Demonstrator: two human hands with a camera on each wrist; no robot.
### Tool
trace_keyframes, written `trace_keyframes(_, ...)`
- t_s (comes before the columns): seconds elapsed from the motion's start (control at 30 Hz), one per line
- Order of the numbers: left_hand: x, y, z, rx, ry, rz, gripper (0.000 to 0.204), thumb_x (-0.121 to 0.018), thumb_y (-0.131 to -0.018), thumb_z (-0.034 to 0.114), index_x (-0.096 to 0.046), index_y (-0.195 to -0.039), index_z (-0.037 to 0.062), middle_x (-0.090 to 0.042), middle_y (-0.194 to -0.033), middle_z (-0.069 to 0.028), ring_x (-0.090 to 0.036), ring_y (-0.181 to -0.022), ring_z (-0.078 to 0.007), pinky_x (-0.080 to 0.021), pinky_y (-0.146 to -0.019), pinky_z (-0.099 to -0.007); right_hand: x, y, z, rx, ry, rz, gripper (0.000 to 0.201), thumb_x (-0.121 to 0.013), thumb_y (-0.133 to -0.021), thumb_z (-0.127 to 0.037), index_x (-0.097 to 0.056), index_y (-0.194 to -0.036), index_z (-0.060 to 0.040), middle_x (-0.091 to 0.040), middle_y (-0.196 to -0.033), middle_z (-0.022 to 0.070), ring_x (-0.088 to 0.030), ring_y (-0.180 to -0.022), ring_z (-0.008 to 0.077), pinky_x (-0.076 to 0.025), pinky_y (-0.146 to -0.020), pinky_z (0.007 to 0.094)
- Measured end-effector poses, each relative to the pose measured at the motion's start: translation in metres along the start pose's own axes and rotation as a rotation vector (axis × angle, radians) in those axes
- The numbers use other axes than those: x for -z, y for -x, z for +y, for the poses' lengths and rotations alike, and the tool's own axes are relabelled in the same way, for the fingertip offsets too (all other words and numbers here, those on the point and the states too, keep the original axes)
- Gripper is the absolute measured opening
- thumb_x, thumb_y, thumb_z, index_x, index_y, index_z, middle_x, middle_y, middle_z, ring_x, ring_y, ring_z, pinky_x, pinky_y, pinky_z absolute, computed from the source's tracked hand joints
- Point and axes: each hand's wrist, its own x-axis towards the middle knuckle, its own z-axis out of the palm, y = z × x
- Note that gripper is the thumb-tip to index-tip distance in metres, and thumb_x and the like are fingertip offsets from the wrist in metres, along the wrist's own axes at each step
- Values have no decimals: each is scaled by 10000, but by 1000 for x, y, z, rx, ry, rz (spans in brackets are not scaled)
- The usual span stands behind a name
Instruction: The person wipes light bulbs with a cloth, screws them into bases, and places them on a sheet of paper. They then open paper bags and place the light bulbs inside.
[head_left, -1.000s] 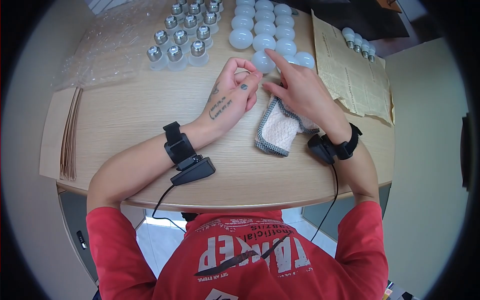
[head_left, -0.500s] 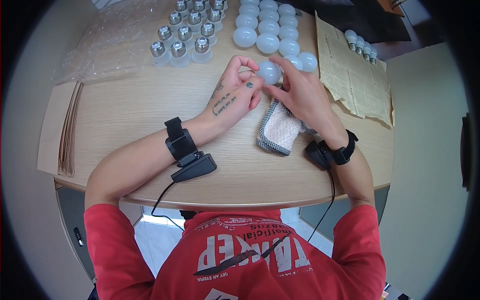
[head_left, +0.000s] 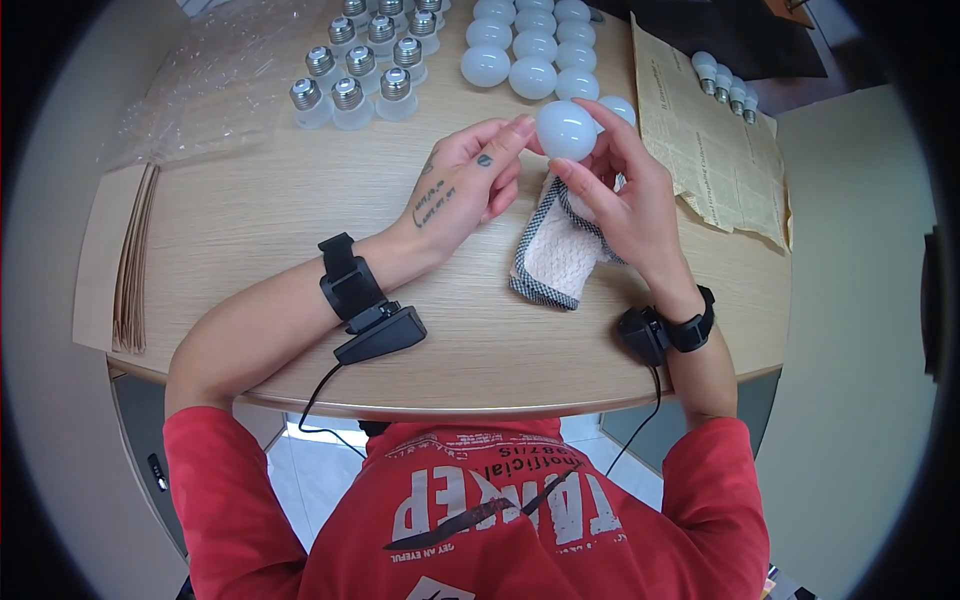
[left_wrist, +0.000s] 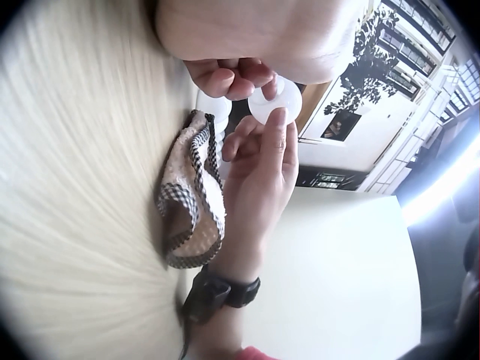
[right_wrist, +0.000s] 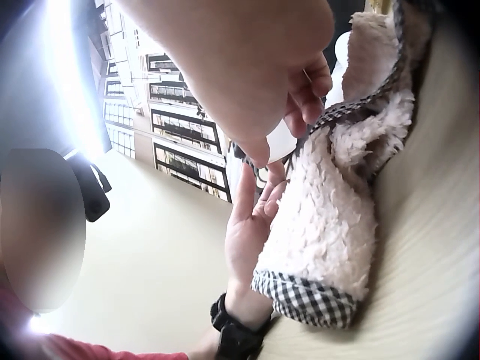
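Evidently, bulb (head_left: pixel 566 130) was raised just beyond cloth (head_left: pixel 560 255) | right hand (head_left: pixel 635 200) gripped its globe | left hand (head_left: pixel 462 180) pinched its side | paired holds probably kept the smooth roundness from slipping

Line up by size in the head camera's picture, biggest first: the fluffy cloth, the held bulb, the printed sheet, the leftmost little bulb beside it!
1. Printed sheet
2. Fluffy cloth
3. Held bulb, maybe nearer the camera
4. Leftmost little bulb

Head view bright, edges darkened, bowed; wrist views glary at side, near table streaked, blurred (left_wrist: pixel 75 180).
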Motion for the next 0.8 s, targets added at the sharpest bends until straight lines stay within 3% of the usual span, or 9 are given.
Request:
trace_keyframes(0.23, 0, 2, 1, -40, -60, 24, 291, -626, -974, 367, -647, -974, 77, -461, -599, 64, -381, -514, -17, -257, -473, -192, 1, 5, -5, 20, 12, -77, 550, -811, -795, -169, -589, -1286, -58, -568, -743, 4, -531, -631, 94, -460, -587, 244)
trace_keyframes(0.33, -1, 3, 1, -41, -48, 59, 281, -644, -965, 356, -650, -964, 75, -467, -596, 66, -370, -512, -14, -248, -475, -190, 8, 4, -9, 3, 44, 19, 479, -814, -791, -180, -614, -1207, -53, -577, -763, 11, -528, -629, 101, -448, -575, 248)
trace_keyframes(0.43, -1, 2, 0, -46, -59, 62, 288, -648, -962, 361, -653, -963, 72, -464, -593, 70, -360, -511, -12, -240, -474, -193, 26, 0, -7, -44, 219, -11, 369, -817, -788, -252, -646, -1025, -25, -580, -772, 38, -526, -629, 129, -441, -562, 273)
trace_keyframes(0.53, -1, 2, 0, -43, -77, 70, 289, -654, -958, 358, -668, -961, 69, -462, -593, 73, -350, -511, -12, -232, -475, -198, 34, 4, -13, -122, 363, -179, 359, -809, -776, -316, -645, -859, -8, -592, -778, 73, -545, -623, 176, -446, -561, 312)
trace_keyframes(0.63, -1, 2, 0, -39, -109, 77, 277, -662, -954, 343, -685, -965, 67, -458, -594, 76, -343, -514, -13, -228, -476, -203, 29, 10, -14, -56, 433, -254, 328, -784, -774, -294, -634, -773, -3, -602, -750, 99, -569, -611, 214, -458, -570, 344)
trace_keyframes(0.73, -2, 3, 1, -42, -129, 86, 259, -666, -952, 324, -694, -969, 67, -456, -597, 77, -341, -517, -14, -230, -477, -205, 30, 11, -9, -73, 428, -308, 237, -734, -791, -215, -644, -804, 4, -630, -764, 109, -596, -650, 229, -468, -598, 347)
trace_keyframes(0.8, -4, 3, 3, -35, -137, 95, 248, -668, -952, 313, -694, -972, 68, -457, -599, 76, -343, -519, -15, -233, -477, -206, 33, 8, -10, -160, 347, -292, 200, -700, -810, -190, -649, -818, 3, -629, -763, 95, -589, -670, 188, -463, -616, 319)
